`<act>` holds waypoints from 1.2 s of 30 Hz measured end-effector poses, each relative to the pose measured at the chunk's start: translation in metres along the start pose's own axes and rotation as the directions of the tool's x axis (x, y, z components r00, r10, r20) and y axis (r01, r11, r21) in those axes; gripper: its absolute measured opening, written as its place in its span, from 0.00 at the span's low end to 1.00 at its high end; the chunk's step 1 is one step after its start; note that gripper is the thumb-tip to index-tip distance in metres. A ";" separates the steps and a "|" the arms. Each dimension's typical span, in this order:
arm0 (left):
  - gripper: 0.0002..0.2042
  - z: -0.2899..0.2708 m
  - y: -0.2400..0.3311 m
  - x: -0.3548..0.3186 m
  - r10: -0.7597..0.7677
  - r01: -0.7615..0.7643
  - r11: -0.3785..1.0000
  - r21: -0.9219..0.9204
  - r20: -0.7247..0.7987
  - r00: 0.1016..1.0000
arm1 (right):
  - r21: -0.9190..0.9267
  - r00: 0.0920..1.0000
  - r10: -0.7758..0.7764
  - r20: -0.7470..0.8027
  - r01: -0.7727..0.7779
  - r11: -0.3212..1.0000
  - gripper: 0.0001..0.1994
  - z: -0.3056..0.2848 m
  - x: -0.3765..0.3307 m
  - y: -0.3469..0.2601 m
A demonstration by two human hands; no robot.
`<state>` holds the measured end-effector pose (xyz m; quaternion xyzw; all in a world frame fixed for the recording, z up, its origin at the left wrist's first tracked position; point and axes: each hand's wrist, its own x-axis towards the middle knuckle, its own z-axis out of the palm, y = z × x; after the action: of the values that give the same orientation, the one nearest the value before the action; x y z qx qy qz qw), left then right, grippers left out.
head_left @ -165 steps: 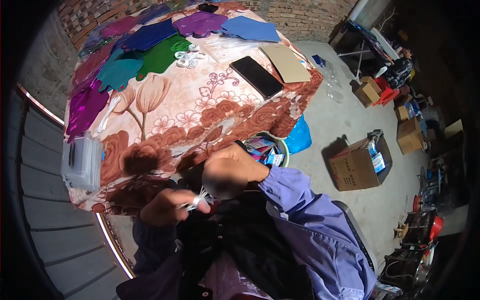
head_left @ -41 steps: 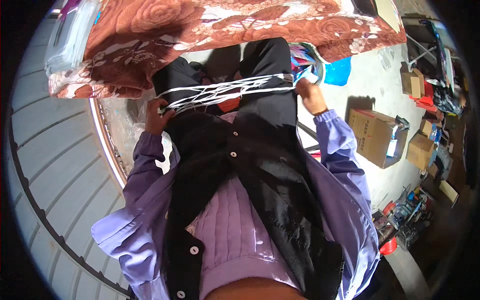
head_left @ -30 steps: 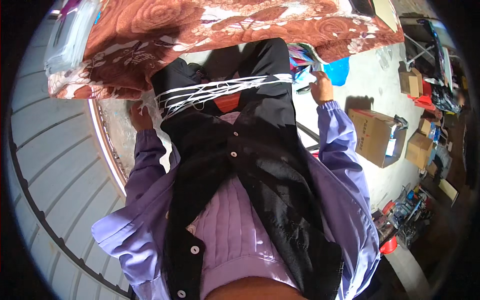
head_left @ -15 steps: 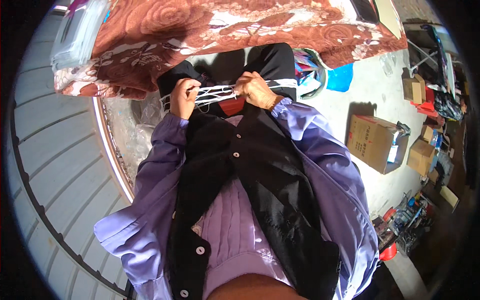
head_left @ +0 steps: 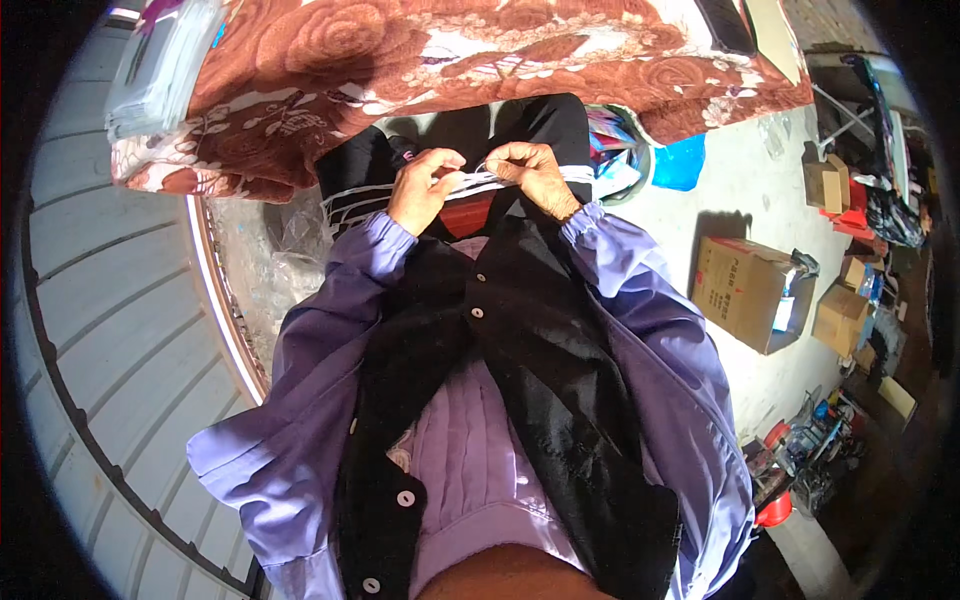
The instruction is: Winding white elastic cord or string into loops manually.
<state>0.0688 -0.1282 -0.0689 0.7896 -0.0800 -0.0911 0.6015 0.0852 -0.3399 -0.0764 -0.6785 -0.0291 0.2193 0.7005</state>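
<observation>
Several white cords (head_left: 358,202) lie in loose strands across my black-trousered thighs, running from the left leg to the right. Over the middle of them my left hand (head_left: 424,188) is closed, thumb and forefinger pinching part of the white cord. Close beside it, my right hand (head_left: 536,176) also pinches a strand, with fingers curled and the thumb toward the left hand. The fingertips are a short way apart, with white strands between them. Below the cords a piece of red material (head_left: 465,217) shows in my lap. Any knot between the fingers is too small to make out.
A table with a brown flowered cloth (head_left: 330,45) stands just ahead, over my knees. Clear plastic packs (head_left: 165,75) lie on its left corner. Right of my legs are a filled bin (head_left: 640,165), a blue bag (head_left: 680,162) and a cardboard box (head_left: 735,290). A ridged wall panel (head_left: 120,290) is at left.
My left hand has moved right along the cords, up to the right hand. The right hand has shifted slightly to the right and turned, with its fingertips now near the left's.
</observation>
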 end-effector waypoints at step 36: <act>0.06 -0.090 -0.029 0.018 0.363 -0.292 0.796 0.529 -0.033 0.931 | -0.226 0.995 -0.021 -0.093 -0.001 0.974 0.04 -0.070 -0.032 -0.025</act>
<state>0.1086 -0.0406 -0.0742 0.8998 -0.1970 0.0920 0.3783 0.0870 -0.4166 -0.0491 -0.7633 -0.0241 0.1786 0.6205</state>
